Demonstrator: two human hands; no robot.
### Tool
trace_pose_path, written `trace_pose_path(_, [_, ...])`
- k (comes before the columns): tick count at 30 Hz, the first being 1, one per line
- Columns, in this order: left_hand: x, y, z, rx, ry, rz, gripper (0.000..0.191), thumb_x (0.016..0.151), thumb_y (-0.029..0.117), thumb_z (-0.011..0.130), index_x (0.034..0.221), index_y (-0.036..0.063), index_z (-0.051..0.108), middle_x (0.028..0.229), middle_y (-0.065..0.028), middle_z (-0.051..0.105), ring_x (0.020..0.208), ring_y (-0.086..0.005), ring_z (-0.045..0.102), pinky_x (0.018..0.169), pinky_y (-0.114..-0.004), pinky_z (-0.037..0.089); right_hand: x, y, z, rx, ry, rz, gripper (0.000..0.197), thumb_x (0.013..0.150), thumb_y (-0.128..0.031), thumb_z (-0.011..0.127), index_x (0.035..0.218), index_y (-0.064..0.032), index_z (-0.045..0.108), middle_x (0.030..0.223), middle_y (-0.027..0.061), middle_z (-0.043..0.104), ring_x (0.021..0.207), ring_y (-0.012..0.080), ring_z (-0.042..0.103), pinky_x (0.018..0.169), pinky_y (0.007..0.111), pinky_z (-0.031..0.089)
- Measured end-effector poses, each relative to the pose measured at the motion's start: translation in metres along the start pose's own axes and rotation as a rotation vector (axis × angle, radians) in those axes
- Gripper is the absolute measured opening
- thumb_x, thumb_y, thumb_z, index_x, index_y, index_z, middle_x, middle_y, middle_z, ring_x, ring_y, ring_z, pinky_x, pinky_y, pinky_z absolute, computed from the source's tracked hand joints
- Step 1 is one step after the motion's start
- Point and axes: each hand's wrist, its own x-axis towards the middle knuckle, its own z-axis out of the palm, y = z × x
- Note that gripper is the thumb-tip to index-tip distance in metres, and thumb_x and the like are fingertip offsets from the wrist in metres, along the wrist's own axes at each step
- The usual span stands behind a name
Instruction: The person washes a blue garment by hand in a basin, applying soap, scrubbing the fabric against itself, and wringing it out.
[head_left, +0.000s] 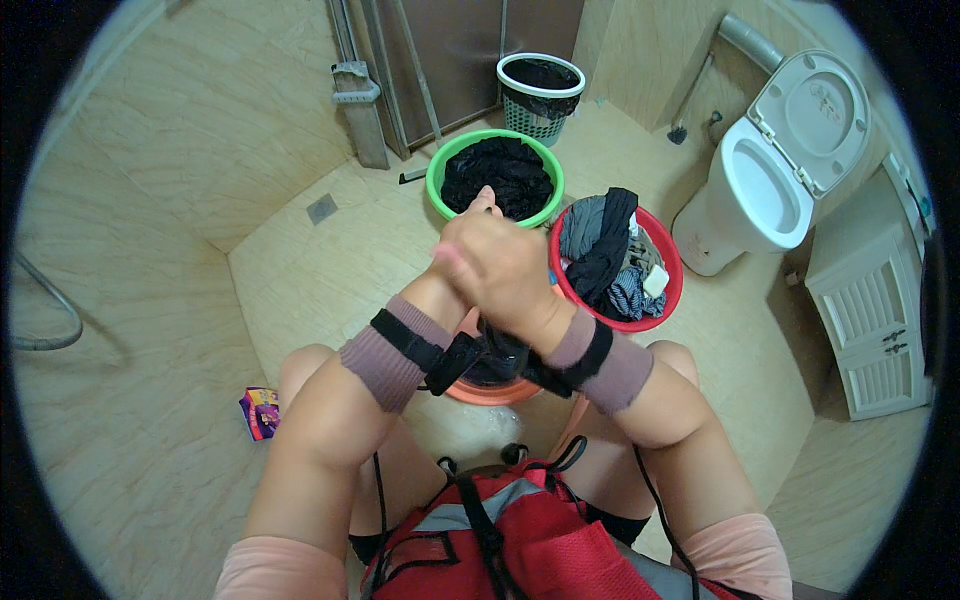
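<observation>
My left hand (448, 271) and my right hand (517, 274) are pressed together in front of me, blurred by motion. A small dark bit shows near the fingertips, but the overlapping hands hide whether they grip anything. Beneath them is an orange basin (491, 395) with dark, wet-looking contents, partly covered by my wrists. Just beyond my hands, a green basin (433, 180) holds black cloth (499, 172). A red basin (667, 311) to the right contains a heap of clothes (600, 240), with a white bar-like object (655, 281) lying on top.
A lined wastebasket (541, 112) stands behind the green basin. To the right are a toilet (757, 187) with its lid raised and a white louvred cabinet (870, 315). A flat mop bucket (360, 112) leans by the left wall. A colourful packet (260, 414) lies beside my left knee.
</observation>
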Motion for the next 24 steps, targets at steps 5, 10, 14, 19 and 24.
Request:
trace_pose_path(5, [0.023,-0.020,0.051,0.319,0.706,0.112,0.037,0.095,0.037,0.050,0.107,0.0026,0.056,0.095,-0.0095,0.061,0.081,-0.0180,0.062,0.069,-0.031,0.053,-0.002,0.053,-0.021,-0.122,-0.150,0.433,0.022,0.088,-0.021,0.053,0.073,-0.0059,0.057,0.071,0.0127,0.058,0.066,0.0304,0.059,0.054,0.041,0.046])
trace_pose_path(10, [0.002,-0.001,-0.022,0.231,0.077,0.095,0.038,0.096,0.039,0.045,0.109,0.0059,0.057,0.097,-0.0075,0.063,0.093,-0.0186,0.060,0.084,-0.037,0.048,-0.005,0.002,0.008,-0.005,0.000,-0.004,0.016,0.084,-0.020,0.053,0.074,-0.0084,0.059,0.069,0.0125,0.058,0.063,0.0300,0.059,0.056,0.044,0.047])
trace_pose_path(14, [0.021,-0.023,0.040,0.341,0.807,0.095,0.038,0.096,0.035,0.047,0.111,0.0018,0.057,0.100,-0.0079,0.063,0.093,-0.0178,0.059,0.083,-0.034,0.048,-0.005,0.046,-0.009,-0.088,0.044,0.163,0.017,0.084,-0.019,0.053,0.074,-0.0056,0.057,0.070,0.0134,0.059,0.063,0.0311,0.059,0.055,0.042,0.048])
trace_pose_path(19, [0.002,-0.009,-0.022,0.424,0.226,0.256,0.036,0.095,0.035,0.050,0.110,0.0025,0.056,0.105,-0.0089,0.062,0.095,-0.0179,0.060,0.083,-0.035,0.049,-0.011,-0.016,0.007,-0.195,-0.004,-0.027,0.018,0.080,-0.022,0.053,0.072,-0.0070,0.057,0.069,0.0110,0.058,0.063,0.0273,0.060,0.055,0.039,0.048])
trace_pose_path(24, [0.021,-0.015,0.054,0.297,0.720,0.106,0.040,0.094,0.036,0.052,0.113,0.0015,0.054,0.106,-0.0114,0.062,0.094,-0.0255,0.062,0.083,-0.041,0.052,-0.002,0.053,-0.022,-0.080,-0.022,0.270,0.015,0.087,-0.018,0.052,0.085,-0.0081,0.063,0.079,0.0128,0.062,0.066,0.0282,0.060,0.055,0.038,0.048])
